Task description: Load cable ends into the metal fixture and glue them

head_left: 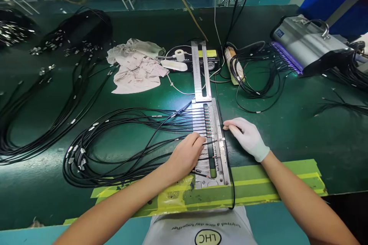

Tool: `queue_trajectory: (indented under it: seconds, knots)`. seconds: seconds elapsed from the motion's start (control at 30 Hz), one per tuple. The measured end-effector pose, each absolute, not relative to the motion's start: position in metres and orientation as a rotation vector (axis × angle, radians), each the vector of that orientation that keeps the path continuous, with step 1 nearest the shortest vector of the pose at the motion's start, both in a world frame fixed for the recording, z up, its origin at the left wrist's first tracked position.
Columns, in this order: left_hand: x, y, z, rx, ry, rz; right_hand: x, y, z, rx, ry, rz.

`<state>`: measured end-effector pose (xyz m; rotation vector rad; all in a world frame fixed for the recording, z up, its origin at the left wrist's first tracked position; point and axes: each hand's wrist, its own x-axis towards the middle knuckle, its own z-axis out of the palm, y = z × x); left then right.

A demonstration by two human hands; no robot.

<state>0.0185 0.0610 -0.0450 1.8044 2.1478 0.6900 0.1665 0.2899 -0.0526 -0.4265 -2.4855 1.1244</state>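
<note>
A slotted metal fixture plate (220, 160) lies on the green bench in front of me, with several thin black cables (161, 118) laid side by side across its grooves. My bare left hand (186, 155) pinches one black cable at the plate's left edge, its stripped tip reaching across the grooves. My right hand (247, 136) wears a white glove; its fingers are together and the fingertips press on the plate's right rail beside that cable's end.
A loop of black cables (86, 160) spreads left of the plate. More cable bundles (37, 122) lie far left. A crumpled cloth (135, 69), a long metal bar (200, 69), a grey UV lamp unit (307, 42) and coiled cables (258, 76) sit behind. Yellow tape (258, 187) marks the front edge.
</note>
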Motion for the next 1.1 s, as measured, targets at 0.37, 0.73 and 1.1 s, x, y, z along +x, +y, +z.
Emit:
queue_trajectory:
  seconds: [0.37, 0.73, 1.1]
  knots:
    - [-0.034, 0.049, -0.047, 1.941, 1.973, 0.607, 0.162, 0.294, -0.055, -0.417, -2.516, 1.14]
    - [-0.055, 0.051, -0.037, 1.969, 1.796, 0.436, 0.159, 0.296, -0.054, -0.436, -2.504, 1.183]
    - [-0.052, 0.055, -0.051, 2.01, 1.752, 0.569, 0.156, 0.297, -0.054, -0.432, -2.495, 1.211]
